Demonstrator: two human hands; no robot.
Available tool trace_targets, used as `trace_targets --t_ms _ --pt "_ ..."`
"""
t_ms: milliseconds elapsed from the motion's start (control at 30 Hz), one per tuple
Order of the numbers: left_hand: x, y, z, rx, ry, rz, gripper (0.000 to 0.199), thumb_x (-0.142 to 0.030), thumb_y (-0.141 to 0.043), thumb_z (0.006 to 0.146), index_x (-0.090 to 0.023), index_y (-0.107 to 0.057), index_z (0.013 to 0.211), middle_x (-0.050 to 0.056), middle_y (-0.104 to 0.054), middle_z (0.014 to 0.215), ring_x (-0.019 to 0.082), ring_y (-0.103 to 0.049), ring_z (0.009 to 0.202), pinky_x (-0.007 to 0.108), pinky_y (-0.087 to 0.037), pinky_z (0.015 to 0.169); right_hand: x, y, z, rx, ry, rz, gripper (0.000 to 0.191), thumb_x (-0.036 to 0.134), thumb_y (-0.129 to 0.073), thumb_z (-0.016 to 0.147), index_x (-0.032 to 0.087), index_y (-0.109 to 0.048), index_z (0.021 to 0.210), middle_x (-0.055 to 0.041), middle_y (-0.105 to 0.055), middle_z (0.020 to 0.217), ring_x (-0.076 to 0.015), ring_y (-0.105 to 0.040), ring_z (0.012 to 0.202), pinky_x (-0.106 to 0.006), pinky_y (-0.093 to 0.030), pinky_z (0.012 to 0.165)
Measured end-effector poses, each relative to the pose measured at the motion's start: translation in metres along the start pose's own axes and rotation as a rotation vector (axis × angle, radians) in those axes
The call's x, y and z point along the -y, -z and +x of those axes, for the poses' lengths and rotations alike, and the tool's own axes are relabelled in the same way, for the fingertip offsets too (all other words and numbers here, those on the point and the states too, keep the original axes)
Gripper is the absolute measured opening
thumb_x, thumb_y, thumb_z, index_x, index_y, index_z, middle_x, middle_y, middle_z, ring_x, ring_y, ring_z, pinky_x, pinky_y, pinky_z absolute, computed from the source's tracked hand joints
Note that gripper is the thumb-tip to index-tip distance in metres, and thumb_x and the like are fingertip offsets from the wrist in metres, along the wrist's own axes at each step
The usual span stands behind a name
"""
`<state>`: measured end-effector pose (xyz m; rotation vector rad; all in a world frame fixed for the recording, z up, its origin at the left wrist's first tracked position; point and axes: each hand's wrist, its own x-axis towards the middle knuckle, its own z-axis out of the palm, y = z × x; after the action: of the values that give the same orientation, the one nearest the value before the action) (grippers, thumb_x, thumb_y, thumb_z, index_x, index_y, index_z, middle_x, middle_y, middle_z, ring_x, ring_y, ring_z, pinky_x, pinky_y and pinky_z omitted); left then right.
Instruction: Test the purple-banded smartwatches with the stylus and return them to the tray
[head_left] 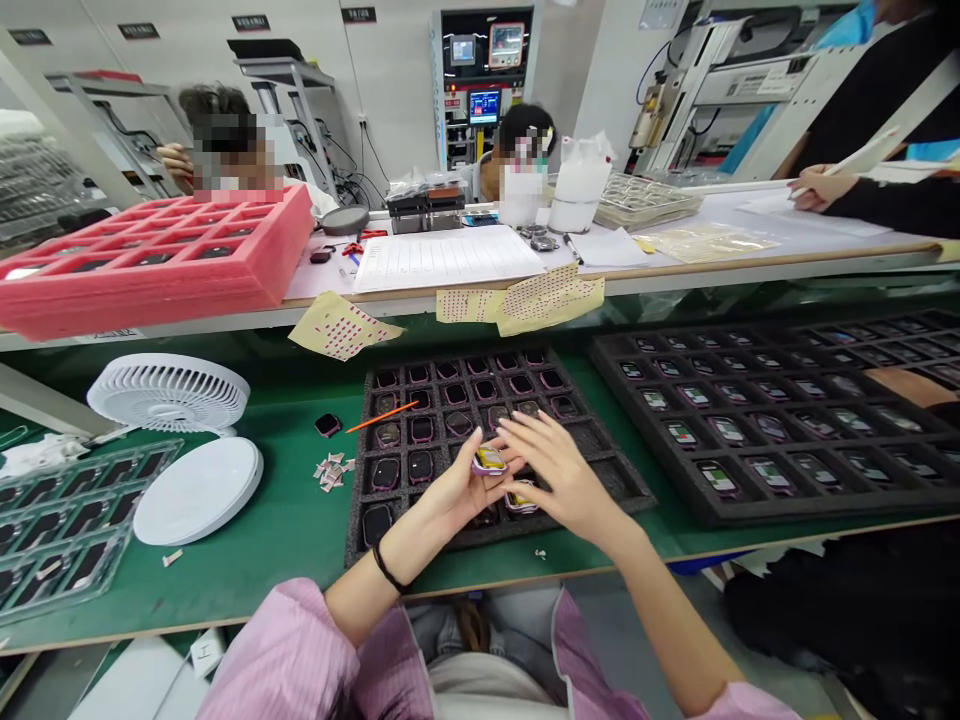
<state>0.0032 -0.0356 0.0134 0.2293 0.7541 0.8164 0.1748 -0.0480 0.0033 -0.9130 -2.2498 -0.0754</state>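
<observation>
Crossing the foam tray [600,440] edge (watch [489,460] in left hand [450,490])

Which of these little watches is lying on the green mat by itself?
The dark-screened watch left of the black foam tray: it alone lies loose on the mat, not in a pocket or a hand.

1. 2 hands: the left hand [450,490] and the right hand [566,470].
2. 2 watches here: 1 watch in the left hand [489,460] and 1 watch under the right hand [520,498].
3. 1 more watch [327,425] on the green worktop [255,540].
4. 2 black foam trays [390,520] [780,480].
5. 1 pink foam tray [150,290].
6. 3 yellow dot sheets [337,325] [466,305] [551,303].
7. 1 white fan [168,392].
8. 3 other people [225,150] [525,140] [847,110].
</observation>
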Motion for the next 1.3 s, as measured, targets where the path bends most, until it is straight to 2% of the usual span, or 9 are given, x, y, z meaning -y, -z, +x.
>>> trace_targets --t_ms 100,233,467,600,800,933,1067,1233,1300 --pt "-0.011 0.007 -0.004 -0.039 -0.042 0.037 0.034 -0.039 -0.048 0.095 -0.012 -0.066 0.102 0.009 -0.073 0.092 0.014 -0.069 0.074 0.021 -0.052 0.065 -0.009 0.015 -0.009 0.104 -0.129 0.034 0.038 0.034 -0.064 0.085 0.022 -0.058 0.120 -0.0116 -0.060 0.124 -0.0267 -0.052 0.121 -0.051 -0.042 0.102" --pt "-0.017 0.015 -0.007 -0.063 -0.029 0.060 0.033 -0.037 -0.046 0.096 -0.013 -0.067 0.101 0.008 -0.073 0.092 0.013 -0.069 0.070 0.019 -0.051 0.057 -0.012 0.011 -0.018 0.310 -0.111 -0.012 0.029 0.027 -0.076 0.071 0.019 -0.065 0.097 -0.0123 -0.059 0.120 -0.0311 -0.050 0.120 -0.052 -0.043 0.099" --pt "-0.013 0.024 -0.005 -0.022 -0.031 0.091 0.033 -0.037 -0.048 0.094 -0.012 -0.067 0.102 0.012 -0.071 0.102 0.013 -0.069 0.071 0.018 -0.048 0.054 -0.007 -0.012 -0.003 0.718 -0.128 -0.101 0.027 0.006 -0.069 0.069 0.013 -0.066 0.095 -0.0109 -0.068 0.094 -0.0263 -0.064 0.090 -0.036 -0.049 0.077" --pt "-0.013 0.023 -0.005 -0.025 -0.037 0.107 0.032 -0.035 -0.046 0.096 -0.012 -0.068 0.100 0.012 -0.071 0.100 0.013 -0.069 0.072 0.018 -0.049 0.054 -0.004 -0.015 0.009 0.836 -0.172 -0.122 0.027 0.002 -0.069 0.066 0.013 -0.067 0.092 -0.0125 -0.072 0.093 -0.0248 -0.068 0.084 -0.029 -0.048 0.072" --pt "-0.011 0.029 -0.004 -0.020 -0.081 0.156 0.025 -0.030 -0.055 0.092 -0.010 -0.067 0.100 0.015 -0.072 0.099 0.016 -0.070 0.080 0.021 -0.052 0.067 -0.013 -0.012 0.000 0.779 -0.133 0.035 0.026 0.003 -0.062 0.072 0.015 -0.067 0.094 -0.0098 -0.072 0.091 -0.0223 -0.068 0.086 -0.027 -0.050 0.072" --pt "-0.006 0.039 -0.002 0.011 -0.194 0.253 0.025 -0.028 -0.069 0.082 -0.011 -0.067 0.100 0.014 -0.073 0.095 0.019 -0.070 0.084 0.024 -0.052 0.072 -0.023 0.003 -0.012 0.535 -0.202 0.140 0.032 0.006 -0.065 0.074 0.017 -0.065 0.105 -0.0083 -0.072 0.096 -0.0214 -0.069 0.088 -0.030 -0.054 0.077" --pt "0.004 0.040 0.001 0.060 -0.204 0.307 0.038 -0.033 -0.081 0.068 -0.012 -0.068 0.097 0.013 -0.073 0.092 0.020 -0.068 0.084 0.027 -0.051 0.073 -0.013 0.024 -0.001 0.279 -0.163 0.203 0.035 0.013 -0.065 0.079 0.021 -0.061 0.113 -0.0071 -0.071 0.107 -0.0207 -0.067 0.098 -0.033 -0.054 0.085" --pt "0.017 0.037 0.004 0.165 -0.268 0.255 0.053 -0.042 -0.085 0.058 -0.013 -0.070 0.099 0.009 -0.071 0.098 0.019 -0.065 0.086 0.024 -0.049 0.070 0.017 0.032 0.025 0.271 -0.039 0.236 0.036 0.016 -0.066 0.081 0.022 -0.061 0.116 -0.0055 -0.072 0.108 -0.0195 -0.067 0.097 -0.032 -0.055 0.084" --pt "0.020 0.039 0.004 0.230 -0.233 0.224 0.058 -0.046 -0.085 0.058 -0.012 -0.069 0.101 0.011 -0.071 0.096 0.022 -0.065 0.086 0.026 -0.049 0.071 0.024 0.029 0.030 0.286 -0.019 0.249 0.038 0.017 -0.066 0.080 0.023 -0.061 0.117 -0.0051 -0.072 0.107 -0.0193 -0.067 0.096 -0.032 -0.054 0.084"
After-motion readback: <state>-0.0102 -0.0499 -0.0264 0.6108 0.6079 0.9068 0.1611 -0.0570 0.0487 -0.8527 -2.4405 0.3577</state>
